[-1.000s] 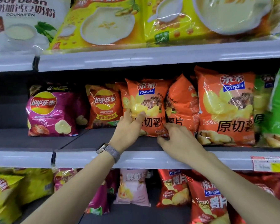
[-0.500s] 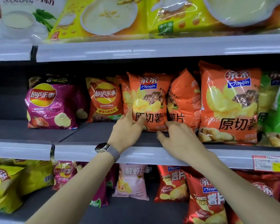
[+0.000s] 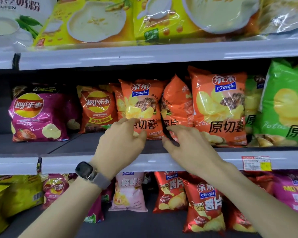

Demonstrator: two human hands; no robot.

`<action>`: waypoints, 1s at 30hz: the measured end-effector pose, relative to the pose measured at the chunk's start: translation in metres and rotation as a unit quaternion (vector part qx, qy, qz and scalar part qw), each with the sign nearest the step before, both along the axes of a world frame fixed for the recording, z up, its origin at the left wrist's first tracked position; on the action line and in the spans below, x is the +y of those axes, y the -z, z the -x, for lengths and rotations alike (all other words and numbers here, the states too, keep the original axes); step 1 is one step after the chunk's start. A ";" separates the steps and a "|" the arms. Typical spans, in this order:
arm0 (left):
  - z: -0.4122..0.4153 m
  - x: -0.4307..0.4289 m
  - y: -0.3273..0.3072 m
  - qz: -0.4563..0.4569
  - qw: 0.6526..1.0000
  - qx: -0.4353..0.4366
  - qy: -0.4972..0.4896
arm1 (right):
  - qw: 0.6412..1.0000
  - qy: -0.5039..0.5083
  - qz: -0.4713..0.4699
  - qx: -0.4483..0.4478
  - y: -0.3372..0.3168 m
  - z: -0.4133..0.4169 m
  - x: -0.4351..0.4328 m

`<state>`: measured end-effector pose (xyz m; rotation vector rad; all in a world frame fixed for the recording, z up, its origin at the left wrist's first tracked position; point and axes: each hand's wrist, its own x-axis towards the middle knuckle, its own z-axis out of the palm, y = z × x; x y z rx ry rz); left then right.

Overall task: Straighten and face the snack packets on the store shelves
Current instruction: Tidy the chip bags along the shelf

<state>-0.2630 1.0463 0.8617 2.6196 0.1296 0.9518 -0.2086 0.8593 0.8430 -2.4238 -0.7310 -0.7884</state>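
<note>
So the grey metal shelf with the white front rail [image 3: 86, 145] runs right under both wrists, and the biggest thing on it is the tall orange foil Qinqin chip bag [image 3: 218, 107], standing upright just right of the right hand, label out. Past that, further right, is a bright green plastic chip bag [image 3: 286, 103], also upright. Directly above the left hand is the medium orange Qinqin chip packet [image 3: 141, 100], front facing out and leaning a touch. Squeezed against its right side, just above the right hand, is another orange chip packet turned side-on [image 3: 175, 103], so you only get half its label. Left of the left hand sit an orange-red Lay's bag [image 3: 96, 109] and, further along, a purple Lay's bag [image 3: 38, 117]. The left hand [image 3: 120, 145] grips the facing packet's lower left corner, fingers curled round the edge and thumb on the front. The right hand [image 3: 191, 148] has index finger and thumb spread at the bottom of the side-on packet, touching it, but I can't tell if it's actually pinching. There's a dark square smartwatch on a grey band [image 3: 84, 170] on the left wrist, and a small red-and-yellow price tag [image 3: 255, 163] on the rail right of the right wrist.
</note>
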 end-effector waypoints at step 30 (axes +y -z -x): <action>-0.026 -0.545 0.230 -0.105 0.885 0.274 0.361 | 0.881 0.413 -0.006 0.230 0.252 0.114 -0.521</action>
